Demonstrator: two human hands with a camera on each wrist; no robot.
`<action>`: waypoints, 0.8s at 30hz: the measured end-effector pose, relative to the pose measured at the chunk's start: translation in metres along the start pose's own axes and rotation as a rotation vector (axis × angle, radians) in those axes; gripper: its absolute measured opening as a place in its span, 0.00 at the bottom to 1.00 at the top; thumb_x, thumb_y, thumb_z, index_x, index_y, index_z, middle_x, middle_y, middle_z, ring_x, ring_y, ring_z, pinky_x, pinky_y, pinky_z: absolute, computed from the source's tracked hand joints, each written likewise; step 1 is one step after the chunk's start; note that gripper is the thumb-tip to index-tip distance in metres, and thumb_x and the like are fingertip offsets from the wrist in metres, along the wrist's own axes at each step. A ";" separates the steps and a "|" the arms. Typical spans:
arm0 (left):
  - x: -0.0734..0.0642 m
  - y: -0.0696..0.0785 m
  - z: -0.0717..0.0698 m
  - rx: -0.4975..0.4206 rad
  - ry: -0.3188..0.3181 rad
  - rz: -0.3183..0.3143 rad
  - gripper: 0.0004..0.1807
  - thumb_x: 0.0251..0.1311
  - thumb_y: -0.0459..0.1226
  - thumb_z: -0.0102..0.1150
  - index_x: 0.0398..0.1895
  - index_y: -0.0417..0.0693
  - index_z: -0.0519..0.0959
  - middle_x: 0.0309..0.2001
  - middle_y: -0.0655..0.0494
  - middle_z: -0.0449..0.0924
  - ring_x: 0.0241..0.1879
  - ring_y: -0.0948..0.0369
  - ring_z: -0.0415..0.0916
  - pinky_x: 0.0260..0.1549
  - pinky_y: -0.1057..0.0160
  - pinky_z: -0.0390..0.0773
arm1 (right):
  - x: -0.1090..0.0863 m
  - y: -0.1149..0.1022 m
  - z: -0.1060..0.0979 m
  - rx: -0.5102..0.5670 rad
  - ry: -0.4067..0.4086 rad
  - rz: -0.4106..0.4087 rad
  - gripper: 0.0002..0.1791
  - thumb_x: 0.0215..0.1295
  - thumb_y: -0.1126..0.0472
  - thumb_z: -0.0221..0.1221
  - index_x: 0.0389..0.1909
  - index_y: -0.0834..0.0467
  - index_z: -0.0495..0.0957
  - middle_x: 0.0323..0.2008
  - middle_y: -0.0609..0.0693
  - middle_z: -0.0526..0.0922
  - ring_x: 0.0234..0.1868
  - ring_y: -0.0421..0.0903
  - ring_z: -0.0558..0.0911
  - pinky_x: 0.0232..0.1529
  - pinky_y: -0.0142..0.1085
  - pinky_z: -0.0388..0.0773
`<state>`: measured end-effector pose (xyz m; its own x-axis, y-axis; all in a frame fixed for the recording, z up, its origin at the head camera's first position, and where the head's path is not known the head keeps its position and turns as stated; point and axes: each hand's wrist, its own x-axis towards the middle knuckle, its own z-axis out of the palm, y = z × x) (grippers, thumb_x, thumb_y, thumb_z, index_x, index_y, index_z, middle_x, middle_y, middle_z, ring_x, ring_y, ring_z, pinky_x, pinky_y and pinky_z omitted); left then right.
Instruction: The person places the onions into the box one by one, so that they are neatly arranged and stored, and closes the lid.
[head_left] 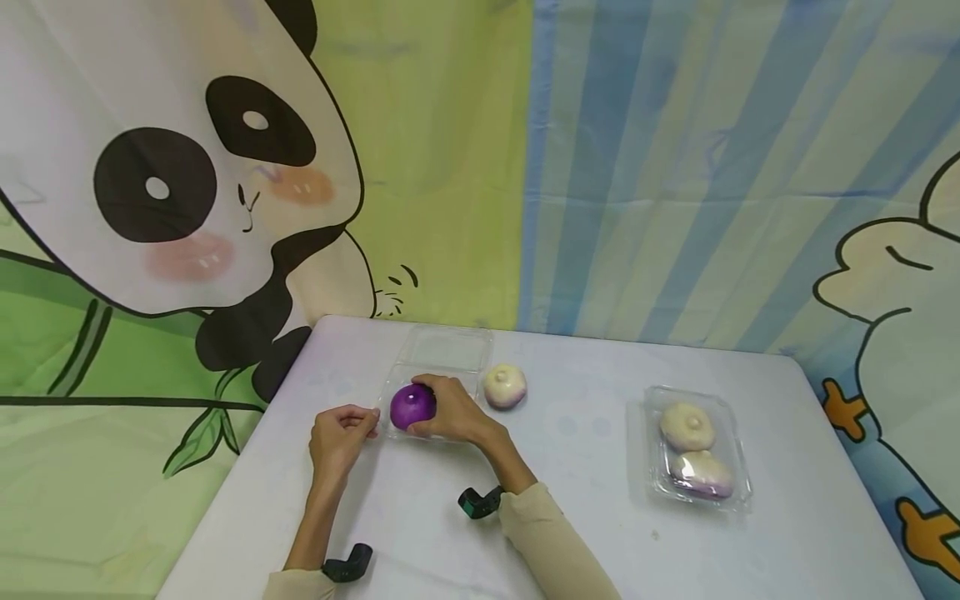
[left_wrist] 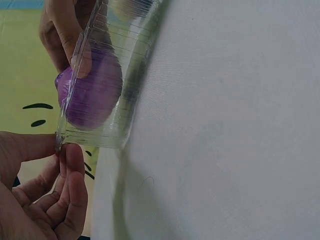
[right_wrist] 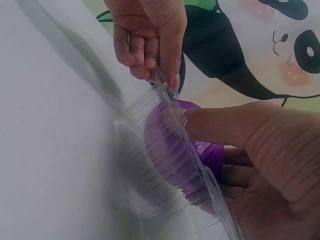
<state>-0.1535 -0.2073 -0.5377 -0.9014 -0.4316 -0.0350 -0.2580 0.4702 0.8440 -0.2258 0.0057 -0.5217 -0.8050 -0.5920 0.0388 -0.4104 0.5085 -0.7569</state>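
Note:
A round, glossy purple onion (head_left: 412,407) sits within the base of a clear plastic clamshell box (head_left: 467,385), whose lid lies folded open toward the back. My right hand (head_left: 450,410) grips the onion from its right side, thumb and fingers around it. In the right wrist view the thumb reaches over the box rim (right_wrist: 205,172) onto the purple skin (right_wrist: 157,137). My left hand (head_left: 341,437) pinches the box's left rim between thumb and forefinger, its other fingers loosely curled in the left wrist view. Just right of the box rests a whitish, turnip-like vegetable (head_left: 506,387) with a purplish underside.
A second clear clamshell box (head_left: 738,467), lid down, stands at the right of the white table (head_left: 570,517) with two whitish-purple vegetables (head_left: 693,450) inside. Behind the table's back edge hangs a printed curtain (head_left: 450,167). Dark wrist cameras (head_left: 480,502) are on both forearms.

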 end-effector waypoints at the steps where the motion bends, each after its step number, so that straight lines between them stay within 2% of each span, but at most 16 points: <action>1: 0.000 0.000 0.000 -0.001 -0.001 0.001 0.12 0.68 0.43 0.74 0.36 0.41 0.91 0.24 0.56 0.90 0.28 0.56 0.88 0.34 0.64 0.71 | 0.001 0.000 0.001 -0.004 0.002 -0.002 0.44 0.59 0.56 0.81 0.75 0.62 0.75 0.70 0.57 0.84 0.71 0.56 0.80 0.75 0.50 0.78; 15: 0.003 -0.001 0.000 -0.007 -0.010 -0.002 0.12 0.69 0.42 0.74 0.36 0.41 0.91 0.25 0.55 0.91 0.28 0.56 0.89 0.32 0.66 0.72 | 0.009 0.000 0.007 -0.005 0.003 -0.006 0.44 0.57 0.58 0.82 0.74 0.64 0.76 0.69 0.58 0.84 0.70 0.55 0.82 0.75 0.47 0.79; 19: 0.002 0.000 -0.001 -0.005 -0.009 0.000 0.12 0.69 0.42 0.73 0.35 0.41 0.91 0.25 0.55 0.91 0.28 0.54 0.89 0.34 0.65 0.72 | 0.010 -0.001 0.007 0.001 -0.006 -0.004 0.44 0.57 0.60 0.82 0.74 0.64 0.76 0.69 0.59 0.84 0.71 0.56 0.81 0.77 0.49 0.77; 24: 0.001 -0.001 0.000 -0.015 -0.006 0.001 0.12 0.69 0.42 0.73 0.35 0.40 0.91 0.25 0.54 0.91 0.28 0.55 0.89 0.32 0.66 0.72 | 0.010 0.000 0.006 -0.011 -0.016 0.000 0.45 0.56 0.60 0.83 0.74 0.63 0.76 0.70 0.58 0.83 0.73 0.56 0.79 0.78 0.50 0.75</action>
<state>-0.1543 -0.2080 -0.5384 -0.9037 -0.4266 -0.0372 -0.2517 0.4590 0.8520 -0.2313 -0.0040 -0.5257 -0.7979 -0.6021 0.0280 -0.4151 0.5152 -0.7499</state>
